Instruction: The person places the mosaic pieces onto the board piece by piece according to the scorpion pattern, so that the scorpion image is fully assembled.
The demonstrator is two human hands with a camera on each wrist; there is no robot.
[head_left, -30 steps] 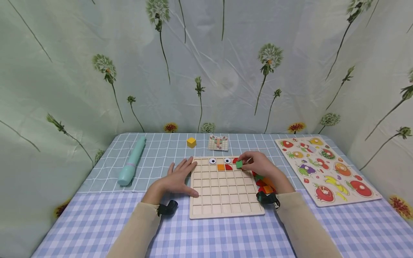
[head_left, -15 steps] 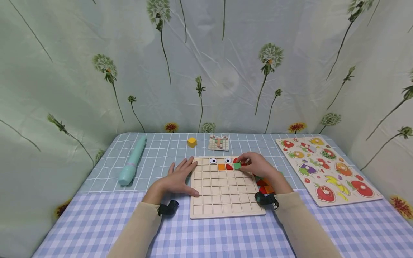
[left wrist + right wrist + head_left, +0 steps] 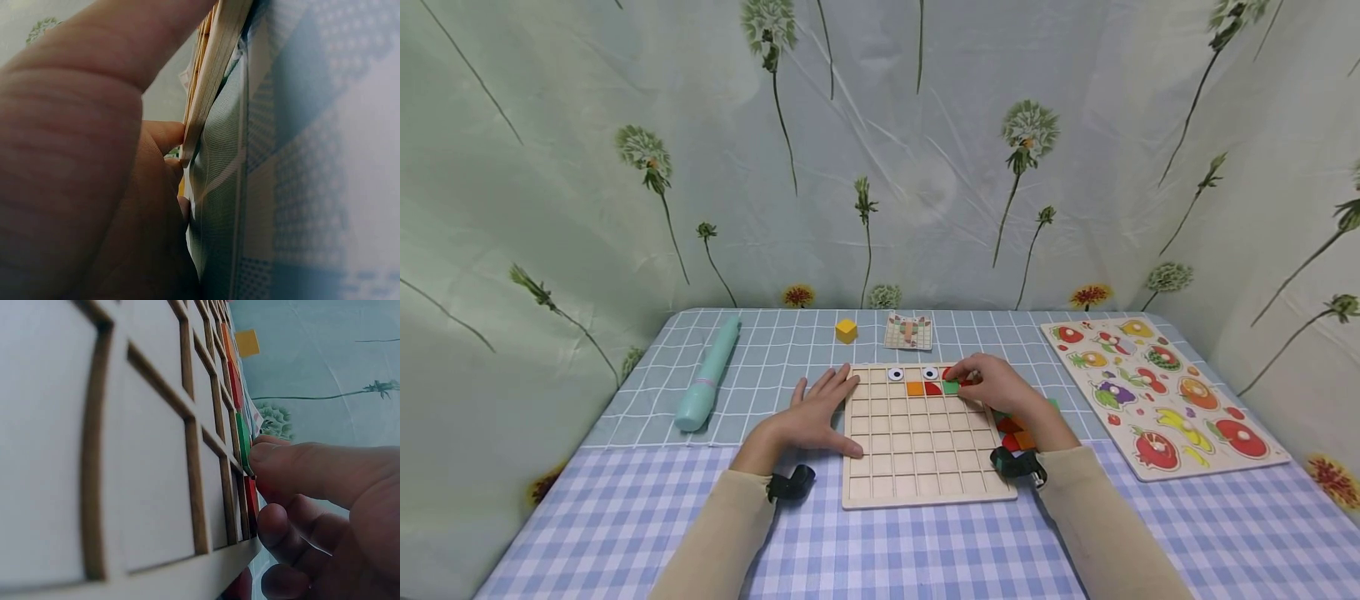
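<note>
A wooden grid board (image 3: 917, 454) lies on the table before me. My left hand (image 3: 811, 419) rests at its left edge, fingers spread and thumb by the lower side. With thumb and fingertips, my right hand (image 3: 996, 390) pinches a green square tile (image 3: 951, 388) at a cell in the second row. In the right wrist view the green tile (image 3: 243, 439) sits low between the grid ribs. Left of it lie a red rounded tile (image 3: 932, 389) and an orange square tile (image 3: 914, 388). Two eye tiles (image 3: 896, 375) fill cells of the top row. Red pieces beside them are partly covered by my right fingers.
Several loose coloured tiles (image 3: 1017, 435) lie right of the board, partly under my right wrist. Behind the board stand a small pattern card (image 3: 908, 332) and a yellow cube (image 3: 846, 332). A mint-green bottle-shaped object (image 3: 706, 379) is at left, a fruit puzzle board (image 3: 1165, 400) at right.
My right hand has moved slightly left and down, bringing the green tile from a tilted hold to lie flat in the cell beside the red tile. The left hand stays put.
</note>
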